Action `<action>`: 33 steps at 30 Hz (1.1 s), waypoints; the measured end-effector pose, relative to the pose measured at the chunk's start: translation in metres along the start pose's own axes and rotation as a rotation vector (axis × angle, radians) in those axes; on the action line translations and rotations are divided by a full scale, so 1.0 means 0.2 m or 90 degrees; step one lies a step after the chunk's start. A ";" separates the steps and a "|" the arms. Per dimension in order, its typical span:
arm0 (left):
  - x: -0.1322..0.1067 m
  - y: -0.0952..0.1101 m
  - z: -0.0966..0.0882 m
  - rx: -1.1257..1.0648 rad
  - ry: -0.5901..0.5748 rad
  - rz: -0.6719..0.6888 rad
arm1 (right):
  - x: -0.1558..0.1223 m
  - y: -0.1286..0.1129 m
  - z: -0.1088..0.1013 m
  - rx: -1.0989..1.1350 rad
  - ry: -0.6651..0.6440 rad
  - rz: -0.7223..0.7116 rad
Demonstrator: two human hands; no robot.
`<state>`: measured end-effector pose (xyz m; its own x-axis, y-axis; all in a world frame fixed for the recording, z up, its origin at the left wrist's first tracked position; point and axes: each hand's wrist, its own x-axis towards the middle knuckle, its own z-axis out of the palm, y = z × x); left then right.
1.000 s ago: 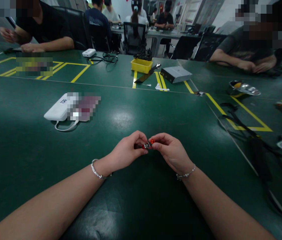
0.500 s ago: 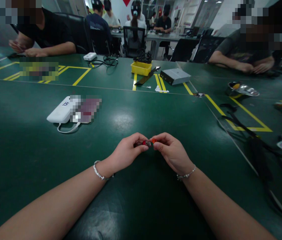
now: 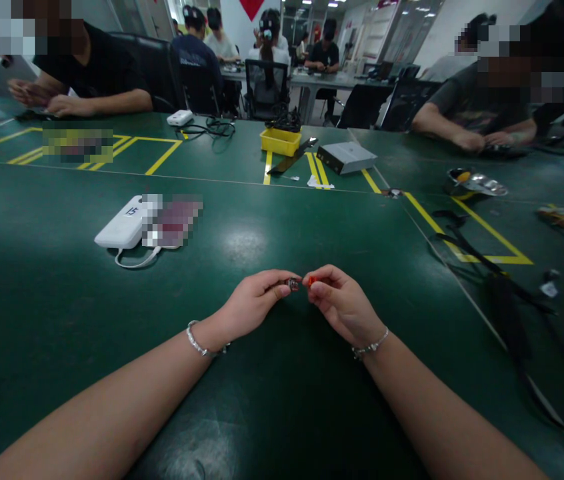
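Note:
My left hand (image 3: pixel 257 301) is closed in a pinch around a small dark red and silvery metal piece (image 3: pixel 293 284); its exact kind is too small to tell. My right hand (image 3: pixel 342 300) pinches a small orange piece (image 3: pixel 313 281) between thumb and fingers. The two pieces face each other a short gap apart, while the fingertips of both hands almost meet. Both hands are just above the green tabletop (image 3: pixel 282 373), and fingers partly hide what each one grips.
Ahead on the left lies a white power bank (image 3: pixel 121 223) with a cable, beside a blurred-out phone-like object (image 3: pixel 175 223). Farther off stand a yellow bin (image 3: pixel 281 142) and a grey metal box (image 3: pixel 347 158). Black straps (image 3: pixel 509 313) lie to the right. People sit around the tables.
The metal piece in my left hand has turned, showing less red. The two pieces have drawn slightly apart. My view has shifted a little.

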<state>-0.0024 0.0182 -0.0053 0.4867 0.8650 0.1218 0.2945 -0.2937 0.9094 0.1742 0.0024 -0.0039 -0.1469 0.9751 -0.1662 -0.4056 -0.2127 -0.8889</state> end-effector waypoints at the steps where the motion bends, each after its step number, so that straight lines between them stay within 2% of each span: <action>1: 0.00 0.00 0.00 0.004 -0.001 -0.002 | 0.00 0.00 0.00 0.000 0.000 0.002; 10: -0.01 0.01 0.03 0.029 0.047 -0.004 | 0.01 0.03 0.00 -0.065 0.030 -0.018; 17: -0.04 0.02 0.05 0.168 0.096 0.047 | 0.01 0.07 0.01 -0.093 0.030 -0.045; 23: -0.04 0.02 0.05 0.221 0.142 0.050 | -0.01 0.08 0.03 -0.098 0.042 -0.055; 33: -0.04 0.01 0.04 0.223 0.211 0.045 | -0.04 0.10 0.04 -0.159 0.000 -0.060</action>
<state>0.0006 0.0070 -0.0076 0.2442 0.9041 0.3506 0.5568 -0.4267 0.7126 0.1599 -0.0096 -0.0181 -0.1192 0.9898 -0.0774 -0.1822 -0.0985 -0.9783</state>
